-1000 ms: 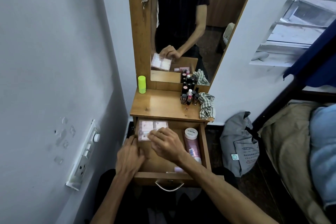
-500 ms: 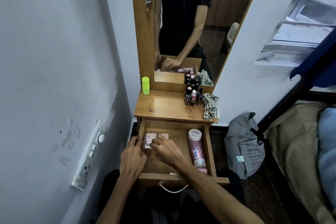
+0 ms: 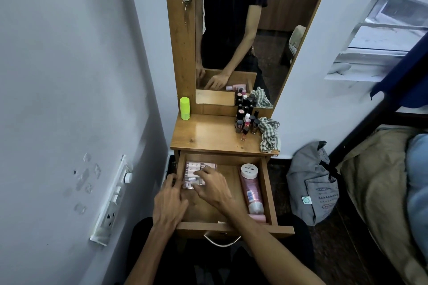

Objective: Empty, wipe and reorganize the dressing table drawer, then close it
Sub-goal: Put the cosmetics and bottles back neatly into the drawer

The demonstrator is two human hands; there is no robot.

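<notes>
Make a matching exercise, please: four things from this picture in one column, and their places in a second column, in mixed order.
Things:
1. green bottle
2. checked cloth
3. white-lidded jar
4. grey bag

Places:
a. on the floor, right of the dressing table
b. inside the open drawer, at its right back
c. on the tabletop, at the back left corner
d. on the tabletop, at its right edge

Pairs: 1-c, 2-d, 3-b, 4-a
</notes>
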